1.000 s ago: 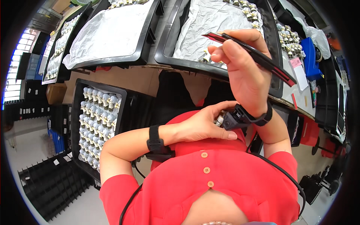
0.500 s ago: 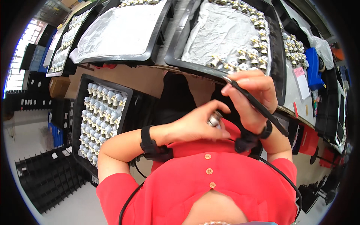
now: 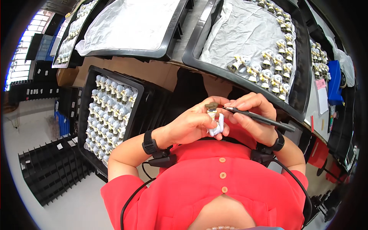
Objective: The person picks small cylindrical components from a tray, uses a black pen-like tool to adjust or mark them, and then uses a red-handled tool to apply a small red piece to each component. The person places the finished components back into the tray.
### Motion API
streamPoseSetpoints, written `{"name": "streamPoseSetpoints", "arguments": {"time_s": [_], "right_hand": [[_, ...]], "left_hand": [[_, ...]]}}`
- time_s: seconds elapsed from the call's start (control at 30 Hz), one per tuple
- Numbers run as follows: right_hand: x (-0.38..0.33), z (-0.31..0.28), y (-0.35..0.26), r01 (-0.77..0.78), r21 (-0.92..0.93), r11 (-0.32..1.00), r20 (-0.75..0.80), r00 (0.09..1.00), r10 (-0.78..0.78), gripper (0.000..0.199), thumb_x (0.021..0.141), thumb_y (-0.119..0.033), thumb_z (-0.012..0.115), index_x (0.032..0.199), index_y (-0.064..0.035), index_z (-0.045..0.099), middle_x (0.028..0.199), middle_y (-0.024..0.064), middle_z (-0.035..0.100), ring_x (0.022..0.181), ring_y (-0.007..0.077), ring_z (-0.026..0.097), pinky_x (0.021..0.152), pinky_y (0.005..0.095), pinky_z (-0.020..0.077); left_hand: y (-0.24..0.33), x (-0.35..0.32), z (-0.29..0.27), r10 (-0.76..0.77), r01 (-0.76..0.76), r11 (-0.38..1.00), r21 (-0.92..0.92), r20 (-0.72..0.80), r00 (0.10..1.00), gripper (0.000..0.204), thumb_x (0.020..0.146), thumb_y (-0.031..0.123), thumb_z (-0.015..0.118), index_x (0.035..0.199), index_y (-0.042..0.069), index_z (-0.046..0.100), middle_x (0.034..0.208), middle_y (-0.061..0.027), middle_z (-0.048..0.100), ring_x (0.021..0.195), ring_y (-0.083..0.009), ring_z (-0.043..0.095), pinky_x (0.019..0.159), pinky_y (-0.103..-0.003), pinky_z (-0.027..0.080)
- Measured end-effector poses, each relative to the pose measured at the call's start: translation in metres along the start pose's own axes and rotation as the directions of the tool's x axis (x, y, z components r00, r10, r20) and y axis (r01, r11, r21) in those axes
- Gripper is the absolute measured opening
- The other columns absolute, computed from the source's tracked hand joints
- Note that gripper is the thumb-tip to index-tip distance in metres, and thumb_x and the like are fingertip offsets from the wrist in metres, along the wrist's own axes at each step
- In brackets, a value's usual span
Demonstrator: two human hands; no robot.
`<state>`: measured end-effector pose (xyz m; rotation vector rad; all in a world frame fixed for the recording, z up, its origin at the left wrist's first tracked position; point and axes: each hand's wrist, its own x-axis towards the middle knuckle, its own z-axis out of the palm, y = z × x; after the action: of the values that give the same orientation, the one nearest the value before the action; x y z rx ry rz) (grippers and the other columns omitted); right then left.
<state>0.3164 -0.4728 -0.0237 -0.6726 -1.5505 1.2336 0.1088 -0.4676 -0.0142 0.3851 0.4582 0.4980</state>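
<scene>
The figurine [image 3: 214, 119] is now up in front of the chest, clamped in the left hand [image 3: 191, 124] fingers. The right hand [image 3: 251, 117], at 3 o'clock, has lowered the brush [image 3: 257, 119], fingers pinching it, tip touching the figurine: painting seems started.

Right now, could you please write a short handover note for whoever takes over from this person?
Left hand: holds a small white figurine upright in front of the chest.
Right hand: holds a thin dark brush, its tip at the figurine's head.
Left crate: rows of white figurines standing in it.
Upper right tray: a group of figurines with dark and yellow parts on a grey sheet.
Done: those on the tray look painted. Left: the crate's look plain.
</scene>
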Motion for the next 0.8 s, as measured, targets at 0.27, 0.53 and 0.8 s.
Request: {"name": "streamPoseSetpoints", "arguments": {"time_s": [0.27,0.53,0.8], "right_hand": [[0.011,0.004,0.0,0.104,-0.128,0.986,0.094,0.991,-0.093,0.022,0.073,0.011,0.064,0.089,-0.0018,0.054,0.091,0.0141,0.061,0.094,0.0266,0.062,0.087,0.0419,0.0487],[0.015,0.007,0.0,0.18,-0.244,0.953,0.118,0.981,-0.155,0.021,0.071,0.005,0.07,0.086,-0.0017,0.056,0.087,0.0141,0.064,0.089,0.026,0.065,0.081,0.0374,0.0525],[0.017,0.007,-0.005,0.177,-0.253,0.951,0.133,0.98,-0.147,0.021,0.071,0.003,0.071,0.085,-0.002,0.056,0.085,0.0135,0.065,0.087,0.0258,0.066,0.081,0.0371,0.0528]], "left_hand": [[-0.002,0.004,-0.009,-0.013,0.019,0.997,-0.071,0.08,0.997,0.056,0.078,-0.003,0.041,0.132,0.004,0.027,0.091,-0.018,0.058,0.078,-0.0201,0.059,0.073,-0.031,0.048],[-0.002,0.002,-0.01,-0.036,0.046,0.994,-0.104,0.097,0.995,0.058,0.078,0.001,0.047,0.133,0.004,0.028,0.092,-0.0208,0.055,0.078,-0.0236,0.057,0.069,-0.033,0.048],[-0.001,0.0,-0.009,-0.033,0.043,0.996,-0.075,0.138,0.99,0.048,0.082,0.0,0.043,0.128,0.005,0.03,0.093,-0.0174,0.058,0.079,-0.0204,0.06,0.071,-0.031,0.05]]}}
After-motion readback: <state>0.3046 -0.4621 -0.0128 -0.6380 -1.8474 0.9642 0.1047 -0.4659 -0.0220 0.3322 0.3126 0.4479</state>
